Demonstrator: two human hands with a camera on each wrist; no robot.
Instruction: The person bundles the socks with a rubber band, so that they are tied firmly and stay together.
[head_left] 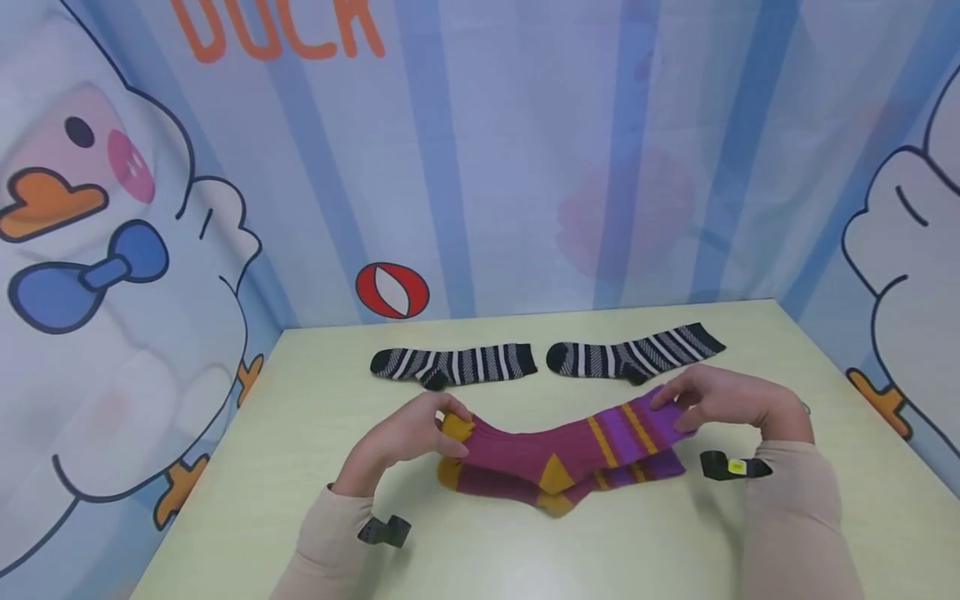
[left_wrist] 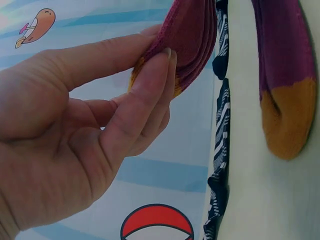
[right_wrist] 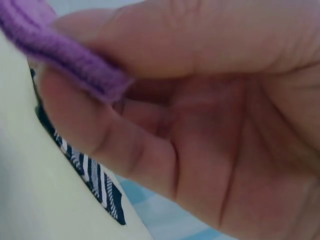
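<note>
Between both hands hangs a magenta sock (head_left: 517, 450) with a yellow toe and heel and a purple striped cuff, sagging in the middle. My left hand (head_left: 408, 429) pinches its yellow toe; in the left wrist view the thumb and fingers press the folded fabric. My right hand (head_left: 723, 400) pinches the purple cuff (right_wrist: 65, 55) between thumb and fingers. A second matching sock (head_left: 495, 485) lies on the table just below, partly hidden by the held one. Its yellow toe (left_wrist: 290, 120) shows in the left wrist view.
Two black and white striped socks lie farther back, a left one (head_left: 457, 365) and a right one (head_left: 637, 353). The pale table (head_left: 315, 383) meets a printed cloth backdrop (head_left: 510, 167) behind and at both sides.
</note>
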